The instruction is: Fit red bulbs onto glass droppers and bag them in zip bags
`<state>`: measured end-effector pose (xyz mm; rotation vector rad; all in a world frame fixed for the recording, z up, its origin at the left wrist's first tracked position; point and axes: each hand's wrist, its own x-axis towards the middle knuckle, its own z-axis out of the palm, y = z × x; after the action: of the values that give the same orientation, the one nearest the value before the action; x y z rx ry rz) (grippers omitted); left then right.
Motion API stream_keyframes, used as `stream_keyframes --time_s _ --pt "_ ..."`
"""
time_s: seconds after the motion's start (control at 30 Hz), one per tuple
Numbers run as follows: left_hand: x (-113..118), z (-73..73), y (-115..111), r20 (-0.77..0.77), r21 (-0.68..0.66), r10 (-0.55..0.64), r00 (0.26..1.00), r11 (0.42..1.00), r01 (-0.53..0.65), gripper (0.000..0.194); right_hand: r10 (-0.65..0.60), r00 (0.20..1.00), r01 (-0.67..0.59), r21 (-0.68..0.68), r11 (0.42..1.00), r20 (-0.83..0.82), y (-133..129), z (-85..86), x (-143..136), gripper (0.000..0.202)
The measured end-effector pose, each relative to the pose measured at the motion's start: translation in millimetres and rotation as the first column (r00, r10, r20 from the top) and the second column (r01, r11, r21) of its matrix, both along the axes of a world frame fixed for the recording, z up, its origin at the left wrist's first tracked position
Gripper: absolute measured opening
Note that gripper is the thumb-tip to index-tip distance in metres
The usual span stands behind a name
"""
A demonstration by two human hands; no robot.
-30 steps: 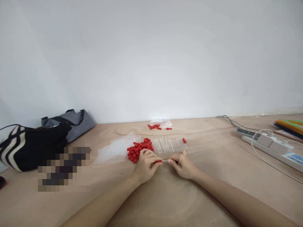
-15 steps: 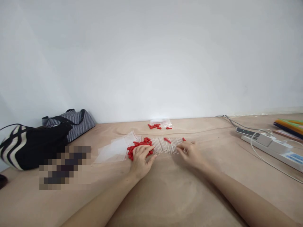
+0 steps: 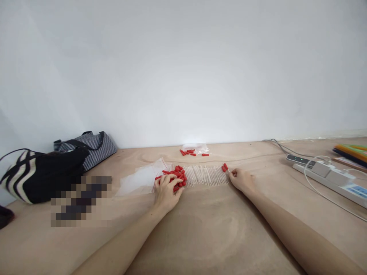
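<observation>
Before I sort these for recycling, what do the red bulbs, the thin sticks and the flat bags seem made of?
Red bulbs: probably rubber or flexible plastic; rounded, evenly coloured, mostly matte.
Thin sticks: perhaps clear plastic or glass; pale, seemingly see-through, too fine to settle.
Flat bags: likely plastic film; thin, milky-translucent, with red edge lines.

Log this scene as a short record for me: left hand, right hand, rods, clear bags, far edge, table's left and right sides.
Left hand: fingers apart over the heap of red bulbs
Right hand: fingertips by two red bulbs; grip unclear
Rods: in a row between the hands
Clear bags: flat, left of the heap
Far edge: smaller red group
Left side: black bag, striped bag
Right side: power strip
</observation>
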<state>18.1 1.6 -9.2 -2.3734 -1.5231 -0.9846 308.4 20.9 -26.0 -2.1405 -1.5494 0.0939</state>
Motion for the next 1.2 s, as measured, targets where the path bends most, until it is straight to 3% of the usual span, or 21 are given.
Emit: stream_keyframes --time_s 0.2,0.43,0.67,0.87,0.97,1.07,1.2 --pt "1 0.4 0 0.000 -0.018 0.007 1.000 1.000 -0.007 0.019 0.015 1.000 -0.015 0.090 0.996 0.003 -3 5.0 -2 0.029" --pt "0 -0.3 0 -0.003 -0.028 0.003 1.000 1.000 -0.003 0.018 0.052 0.997 -0.050 -0.030 0.998 0.064 -6 11.2 -15 0.028" --pt "1 -0.3 -1 -0.023 -0.032 -0.011 1.000 0.999 0.010 0.016 0.047 0.999 -0.047 -0.119 0.992 -0.002 -4 15.0 -20 0.030" --pt "2 2.2 -2 0.019 -0.018 -0.020 1.000 1.000 0.020 0.013 0.021 0.997 -0.024 -0.034 0.999 -0.081 -7 17.1 -25 0.028" --pt "6 3.5 -3 0.120 -0.031 -0.127 0.985 0.991 0.132 0.013 0.118 0.985 -0.107 0.087 0.990 -0.122 -15 20.1 -37 0.028" --pt "14 4.6 -7 0.291 -0.170 -0.190 0.938 0.954 0.246 0.017 0.292 0.947 -0.267 0.183 0.946 -0.131 -27 21.8 -56 0.027" --pt "27 7.1 -12 0.559 -0.400 -0.125 0.820 0.825 0.399 0.023 0.489 0.866 -0.458 0.227 0.859 -0.102 -45 19.7 -81 0.029"
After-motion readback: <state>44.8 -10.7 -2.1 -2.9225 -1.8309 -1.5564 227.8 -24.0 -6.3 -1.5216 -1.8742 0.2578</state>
